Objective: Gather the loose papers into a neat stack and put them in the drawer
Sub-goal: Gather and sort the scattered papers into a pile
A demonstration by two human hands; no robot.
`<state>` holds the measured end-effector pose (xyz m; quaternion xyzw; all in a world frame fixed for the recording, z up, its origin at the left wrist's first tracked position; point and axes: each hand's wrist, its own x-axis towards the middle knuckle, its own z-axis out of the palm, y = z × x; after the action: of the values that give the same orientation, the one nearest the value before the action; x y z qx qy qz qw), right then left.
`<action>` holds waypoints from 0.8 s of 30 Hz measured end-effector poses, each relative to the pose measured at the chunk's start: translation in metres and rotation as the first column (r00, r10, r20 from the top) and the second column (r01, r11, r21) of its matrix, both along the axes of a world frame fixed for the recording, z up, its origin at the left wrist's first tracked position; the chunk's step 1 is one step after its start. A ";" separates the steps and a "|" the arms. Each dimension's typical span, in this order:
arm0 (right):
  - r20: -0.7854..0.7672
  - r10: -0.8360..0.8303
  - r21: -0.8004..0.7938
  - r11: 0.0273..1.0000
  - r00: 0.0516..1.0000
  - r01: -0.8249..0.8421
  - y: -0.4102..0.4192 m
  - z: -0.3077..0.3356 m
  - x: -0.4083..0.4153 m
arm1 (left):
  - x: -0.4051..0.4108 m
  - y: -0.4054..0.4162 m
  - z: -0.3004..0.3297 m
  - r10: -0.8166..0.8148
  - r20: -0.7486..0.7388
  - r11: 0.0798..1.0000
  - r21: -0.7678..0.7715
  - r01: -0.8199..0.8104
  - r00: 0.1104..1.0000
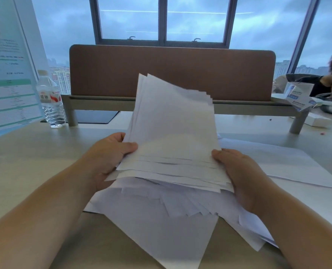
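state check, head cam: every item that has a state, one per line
left hand: grips stack's left edge
right hand: grips stack's right edge
stack: lifted, tilted up, edges uneven
loose papers: flat on desk, fanned, not gathered
bottle: upright, capped, water inside
window: shut
drawer: not in view
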<state>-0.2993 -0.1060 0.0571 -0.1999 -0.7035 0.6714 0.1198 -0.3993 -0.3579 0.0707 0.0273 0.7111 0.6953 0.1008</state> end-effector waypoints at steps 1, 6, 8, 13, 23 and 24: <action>0.002 0.025 -0.102 0.995 1.000 -0.024 0.000 0.002 0.002 | 0.001 0.000 0.001 -0.011 0.008 1.000 0.024 0.011 1.000; -0.028 0.141 -0.314 0.939 0.990 -0.143 0.002 0.006 0.008 | 0.007 0.003 0.002 -0.076 0.005 0.997 -0.002 0.076 0.997; -0.048 0.079 -0.268 0.959 0.996 -0.089 0.003 0.005 0.005 | 0.008 0.004 0.000 -0.093 0.008 0.996 -0.014 0.093 0.996; -0.108 -0.101 -0.339 0.939 0.989 0.058 0.011 0.004 0.002 | 0.004 0.003 -0.003 0.010 -0.060 0.999 -0.050 -0.013 0.998; -0.038 -0.315 -0.481 0.838 0.948 0.259 0.026 -0.012 -0.015 | 0.008 0.009 -0.014 -0.049 -0.236 0.758 -0.641 -0.118 0.971; -0.040 -0.314 -0.476 0.840 0.949 0.258 0.025 -0.013 -0.016 | 0.008 0.009 -0.014 -0.047 -0.209 0.765 -0.636 -0.099 0.977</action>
<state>-0.3151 -0.0808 0.0444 -0.2861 -0.4758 0.8053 0.2082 -0.3909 -0.3491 0.0569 0.0553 0.9130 0.4039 0.0179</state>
